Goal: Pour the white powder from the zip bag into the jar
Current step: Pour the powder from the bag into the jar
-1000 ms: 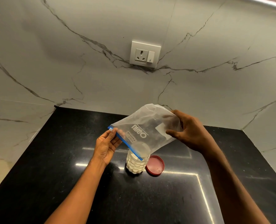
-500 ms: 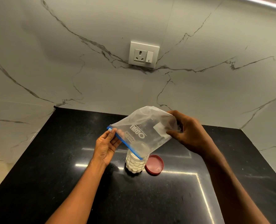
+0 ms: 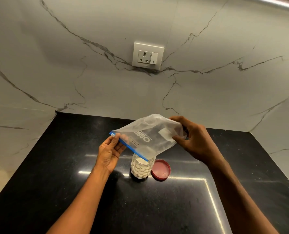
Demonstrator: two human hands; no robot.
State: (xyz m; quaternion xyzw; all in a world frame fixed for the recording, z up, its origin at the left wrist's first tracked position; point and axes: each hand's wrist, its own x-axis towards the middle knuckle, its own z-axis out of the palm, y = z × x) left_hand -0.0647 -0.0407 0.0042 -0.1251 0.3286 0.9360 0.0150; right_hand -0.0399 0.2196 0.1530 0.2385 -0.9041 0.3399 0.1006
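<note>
Fingers of both hands pinch zip bag (image 3: 150, 137), tilted over jar (image 3: 141, 167); inverted print unreadable.

Upside-down dark logo on the zip bag (image 3: 145, 137), only a large "O" legible, smaller print beside it unreadable

Black counter (image 3: 72, 191): jar (image 3: 141, 168), lid (image 3: 161, 169).

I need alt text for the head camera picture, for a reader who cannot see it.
Two hands tilt a clear zip bag, blue-zipper mouth down, over an open jar of white powder on a black counter. The left hand pinches the zipper end, the right hand grips the bag's bottom; a red lid lies beside the jar.
</note>
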